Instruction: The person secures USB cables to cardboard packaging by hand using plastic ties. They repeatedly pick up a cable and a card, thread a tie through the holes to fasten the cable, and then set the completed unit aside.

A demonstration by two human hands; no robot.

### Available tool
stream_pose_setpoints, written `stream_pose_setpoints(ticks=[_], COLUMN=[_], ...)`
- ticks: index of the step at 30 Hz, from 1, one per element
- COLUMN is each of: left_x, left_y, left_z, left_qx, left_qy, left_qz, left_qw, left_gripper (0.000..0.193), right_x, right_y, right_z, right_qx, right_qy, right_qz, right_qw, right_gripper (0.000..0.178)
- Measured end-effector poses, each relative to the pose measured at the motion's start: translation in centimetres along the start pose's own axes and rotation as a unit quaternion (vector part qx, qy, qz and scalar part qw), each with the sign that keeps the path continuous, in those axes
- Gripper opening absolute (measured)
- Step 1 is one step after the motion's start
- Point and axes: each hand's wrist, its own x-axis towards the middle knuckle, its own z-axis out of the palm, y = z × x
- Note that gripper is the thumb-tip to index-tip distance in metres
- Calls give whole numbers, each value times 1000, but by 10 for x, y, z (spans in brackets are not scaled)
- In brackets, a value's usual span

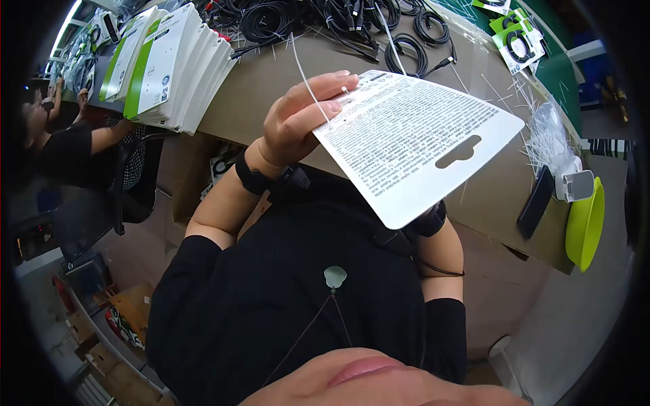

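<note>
Card: a big white printed card (420, 142) with a hanger slot, tilted across the middle of the frame, right of centre, above the desk (264, 111).
Left hand: the left hand (305, 111) is at the card's upper-left edge, its grip pinching the card there, two fingers lying over the printed side.
Right hand: hidden behind the card, so I cannot tell how its grip stands (only the forearm (443, 257) shows below, a dark band at the wrist).
White ties: one thin tie (302, 71) crosses the left fingers; another (389, 34) runs from the top of the frame to the card's upper edge.
Cables: black cables (271, 20) heaped along the top of the frame, a loose coil (406, 55) just beyond the card.
Stack: white cards with green edges (172, 68), upper left.
Right side: a clear bag (552, 132), a dark phone (536, 203) and a yellow-green bowl (586, 227).
Far left: another person (68, 145) in dark clothes, arm stretched out.
</note>
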Motion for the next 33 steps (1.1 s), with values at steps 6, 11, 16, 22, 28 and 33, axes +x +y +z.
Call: stream_pose_setpoints(ticks=[6, 11, 16, 22, 28, 33], left_x=[1, 0, -1, 5, 8, 4], left_y=[0, -1, 0, 1, 4, 10], left_z=[-4, -4, -3, -1, 1, 7], left_qx=[1, 8, 9, 20, 3, -229], left_qy=[-16, -21, -10, -21, -41, 115], left_qz=[3, 8, 4, 27, -22, -349], left_qw=[1000, 1000, 1000, 999, 999, 901], left_gripper=[36, 38, 37, 38, 39, 34], right_x=[5, 7, 4, 17, 30, 36], right_y=[6, 11, 15, 22, 17, 4], right_z=[-3, -7, -11, -18, 0, -11], right_qx=[-93, -169, -245, -332, -107, 38], right_qy=[-22, -40, -57, -74, 8, 134], right_qz=[-15, -30, -45, -58, -29, -72], right_qw=[995, 984, 967, 939, 994, 988], right_gripper=[27, 28, 30, 31, 39, 32])
